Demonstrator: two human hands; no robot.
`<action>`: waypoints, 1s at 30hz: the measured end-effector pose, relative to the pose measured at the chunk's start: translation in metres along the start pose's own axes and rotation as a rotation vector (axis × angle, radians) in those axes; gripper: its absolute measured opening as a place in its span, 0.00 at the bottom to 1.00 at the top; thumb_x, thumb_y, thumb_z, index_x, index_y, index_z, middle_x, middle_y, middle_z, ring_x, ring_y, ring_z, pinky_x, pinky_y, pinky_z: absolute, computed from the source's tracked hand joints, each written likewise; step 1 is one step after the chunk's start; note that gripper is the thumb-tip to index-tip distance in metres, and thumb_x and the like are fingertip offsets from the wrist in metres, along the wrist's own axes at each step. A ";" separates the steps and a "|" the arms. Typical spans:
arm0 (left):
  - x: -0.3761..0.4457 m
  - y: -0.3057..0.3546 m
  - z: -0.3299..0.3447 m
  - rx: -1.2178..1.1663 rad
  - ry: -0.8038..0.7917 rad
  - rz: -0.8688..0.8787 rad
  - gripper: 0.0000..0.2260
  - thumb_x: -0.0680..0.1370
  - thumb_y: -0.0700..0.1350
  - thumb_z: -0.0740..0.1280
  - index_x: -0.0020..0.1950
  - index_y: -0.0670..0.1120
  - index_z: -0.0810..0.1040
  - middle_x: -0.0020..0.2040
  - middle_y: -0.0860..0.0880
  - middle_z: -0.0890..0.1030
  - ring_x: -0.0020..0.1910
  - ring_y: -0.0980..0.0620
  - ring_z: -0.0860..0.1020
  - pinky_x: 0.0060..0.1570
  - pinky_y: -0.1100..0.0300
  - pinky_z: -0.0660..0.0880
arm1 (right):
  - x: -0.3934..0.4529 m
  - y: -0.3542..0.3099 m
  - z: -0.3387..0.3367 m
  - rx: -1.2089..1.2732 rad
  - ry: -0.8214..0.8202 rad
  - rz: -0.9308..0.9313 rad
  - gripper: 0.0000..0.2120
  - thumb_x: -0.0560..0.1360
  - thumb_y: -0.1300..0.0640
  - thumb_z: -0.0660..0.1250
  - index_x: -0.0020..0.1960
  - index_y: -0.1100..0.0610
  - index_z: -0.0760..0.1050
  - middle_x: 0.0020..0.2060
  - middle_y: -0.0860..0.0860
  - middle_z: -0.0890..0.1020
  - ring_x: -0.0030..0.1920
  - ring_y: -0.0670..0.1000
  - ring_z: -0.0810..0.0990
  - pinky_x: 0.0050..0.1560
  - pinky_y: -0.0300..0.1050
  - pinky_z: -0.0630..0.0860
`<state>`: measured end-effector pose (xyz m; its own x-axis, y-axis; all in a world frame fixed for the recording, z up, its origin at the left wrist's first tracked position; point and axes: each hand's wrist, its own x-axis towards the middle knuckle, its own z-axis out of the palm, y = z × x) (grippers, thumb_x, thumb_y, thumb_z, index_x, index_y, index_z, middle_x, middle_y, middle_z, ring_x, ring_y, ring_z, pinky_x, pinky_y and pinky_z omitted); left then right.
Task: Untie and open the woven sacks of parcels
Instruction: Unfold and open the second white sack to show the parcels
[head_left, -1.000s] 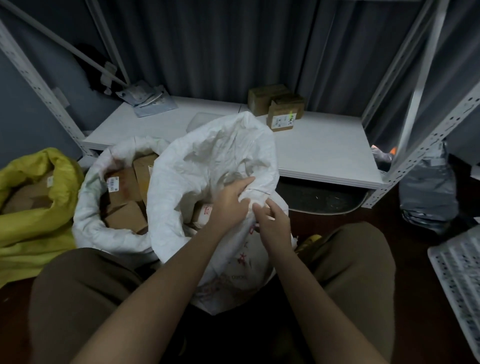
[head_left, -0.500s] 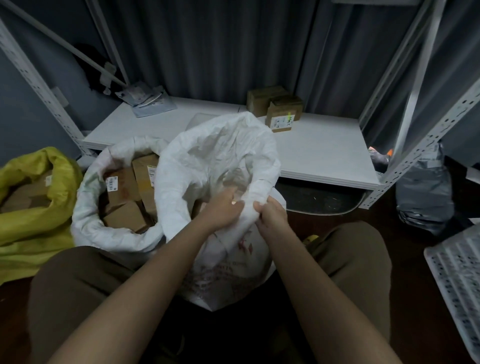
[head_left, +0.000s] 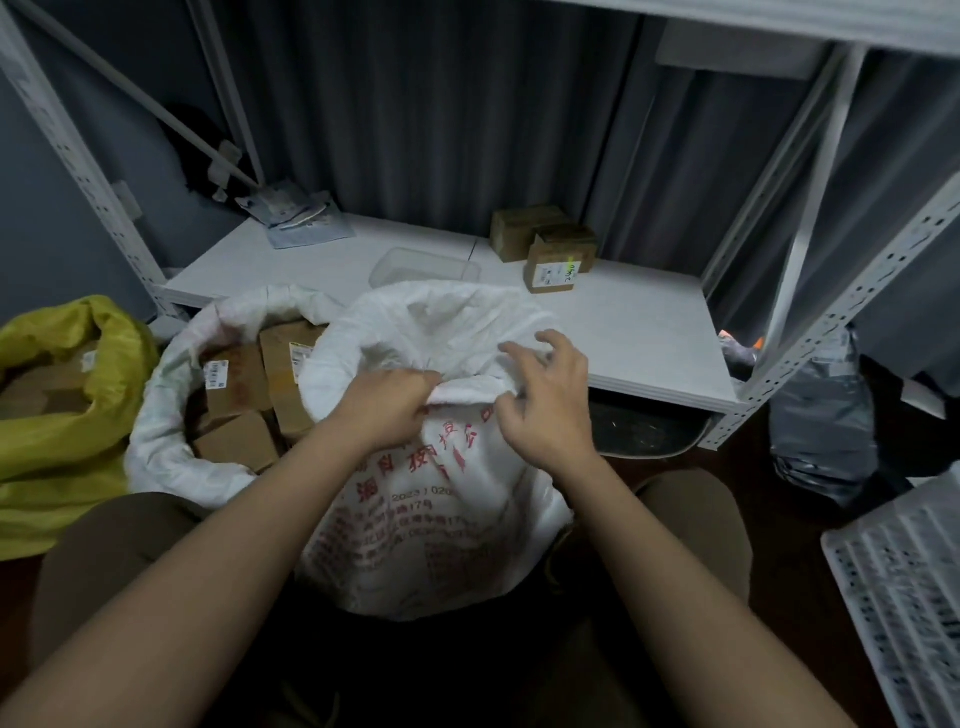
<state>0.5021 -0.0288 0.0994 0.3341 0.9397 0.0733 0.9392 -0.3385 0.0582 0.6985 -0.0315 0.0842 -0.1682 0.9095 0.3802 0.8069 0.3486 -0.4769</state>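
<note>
Front white sack (head_left: 441, 519) stands between the person's knees, just before the low shelf (head_left: 649, 338). Its mouth is already open, and the rim is being rolled down outward. Left hand (head_left: 387, 410) has fingers curled tight on the near rim fold and grips it. Right hand (head_left: 545, 400) pinches the same fold lower down, upper fingers lifted and half spread over the rim.

Change from a moment ago: both hands sat close together on the near edge, with the far wall of the sack standing tall. Now the hands are further apart, the right one has shifted right and up, and the sack top sits lower with a thicker cuff. The red print on the front shows more fully.

Meaning: no tie visible on this sack, so untying looks done; only cuffing remains, probably nearly finished. What's inside it can't be seen from here.

Second white sack (head_left: 171, 415) on the left is cuffed open, boxes (head_left: 244, 384) showing. Yellow sack (head_left: 62, 405) further left is also open. Two small boxes (head_left: 550, 249) on the shelf.
</note>
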 end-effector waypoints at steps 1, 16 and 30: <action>-0.001 0.000 0.000 -0.002 -0.007 0.035 0.13 0.79 0.47 0.60 0.63 0.51 0.72 0.57 0.48 0.79 0.54 0.46 0.77 0.40 0.58 0.66 | 0.006 0.004 -0.004 -0.100 -0.152 -0.134 0.26 0.72 0.47 0.62 0.70 0.46 0.67 0.73 0.53 0.57 0.72 0.54 0.53 0.72 0.53 0.52; 0.009 -0.027 0.011 -0.450 -0.464 -0.088 0.38 0.68 0.73 0.62 0.73 0.57 0.63 0.69 0.55 0.71 0.66 0.51 0.71 0.63 0.52 0.68 | 0.035 0.025 0.020 -0.474 -0.445 -0.712 0.47 0.70 0.70 0.60 0.76 0.40 0.39 0.50 0.59 0.74 0.41 0.60 0.77 0.32 0.47 0.66; 0.027 -0.018 0.043 -0.241 0.010 0.251 0.20 0.73 0.61 0.65 0.57 0.49 0.77 0.47 0.55 0.78 0.46 0.55 0.75 0.45 0.60 0.70 | 0.030 0.046 0.050 -0.437 -0.228 -0.707 0.20 0.68 0.56 0.57 0.54 0.55 0.80 0.33 0.51 0.80 0.31 0.54 0.78 0.33 0.43 0.70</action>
<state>0.4982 0.0050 0.0571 0.5507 0.8253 0.1246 0.7816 -0.5623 0.2702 0.7023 0.0232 0.0339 -0.7853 0.5510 0.2823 0.6072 0.7744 0.1775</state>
